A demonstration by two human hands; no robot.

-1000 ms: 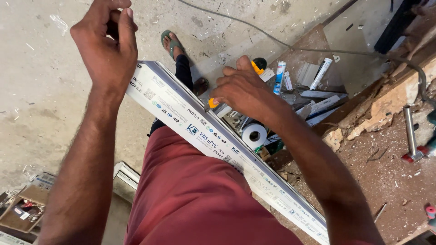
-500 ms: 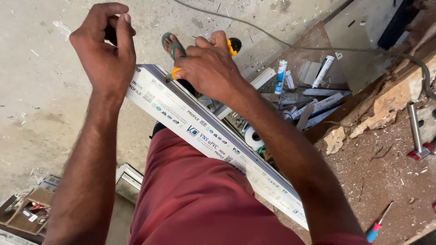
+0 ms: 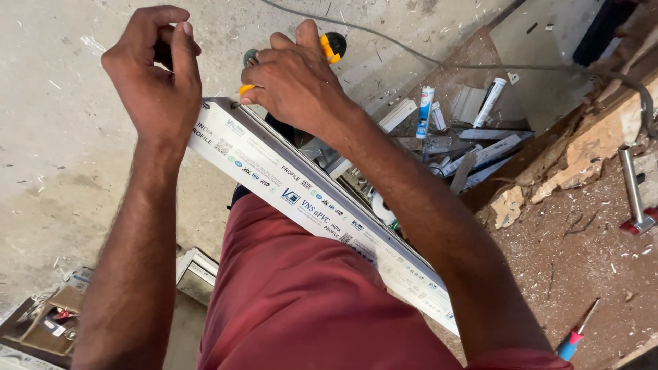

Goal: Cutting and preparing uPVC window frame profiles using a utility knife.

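A long white plastic window profile (image 3: 322,212) with small printed marks runs diagonally from upper left to lower right across my red-trousered lap (image 3: 308,308). My left hand (image 3: 156,75) is closed at the profile's upper end, fingers curled; what it pinches is hidden. My right hand (image 3: 296,81) is beside it at the same end, wrapped around a yellow and black tool (image 3: 330,46) whose tip is hidden under the fingers.
Sealant tubes (image 3: 426,109) and white offcuts (image 3: 480,147) lie in a heap at upper right. A hammer (image 3: 634,192) rests on the dusty brown board at right, a blue-handled screwdriver (image 3: 574,336) at lower right. A box of small parts (image 3: 48,322) sits lower left.
My right hand has slid up along the profile from its middle to its upper end, carrying the yellow and black tool, and now sits next to my left hand.
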